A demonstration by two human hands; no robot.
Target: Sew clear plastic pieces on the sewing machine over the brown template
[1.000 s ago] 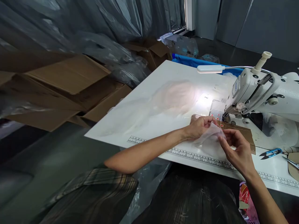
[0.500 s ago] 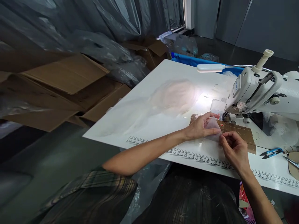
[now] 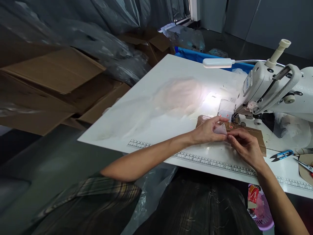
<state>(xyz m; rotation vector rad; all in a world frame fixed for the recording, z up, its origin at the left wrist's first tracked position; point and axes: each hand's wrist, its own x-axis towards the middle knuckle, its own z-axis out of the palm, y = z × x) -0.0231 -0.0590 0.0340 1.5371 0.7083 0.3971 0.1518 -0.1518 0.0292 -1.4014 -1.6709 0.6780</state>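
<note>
A small piece of thin, pale translucent fabric (image 3: 221,129) is pinched between the thumb and fingers of my left hand (image 3: 207,131). My right hand (image 3: 245,145) meets it at the fabric's lower right corner, thumb and forefinger closed on that edge. Both hands are just in front of the needle area of a white sewing machine (image 3: 267,86). Beneath them, brown tape (image 3: 255,135) covers part of the white tabletop (image 3: 146,120). My fingers hide part of the fabric.
A lit lamp (image 3: 218,63) on a bendable neck shines on the table. Blue thread snips (image 3: 282,155) and scissors (image 3: 304,165) lie at right. A printed ruler (image 3: 207,162) runs along the front edge. Open cardboard boxes (image 3: 53,70) stand at left; a pink basket (image 3: 265,212) is below.
My right hand has moved up and in against my left fingertips. Less of the fabric shows between the hands now. The whole view has shifted slightly.
</note>
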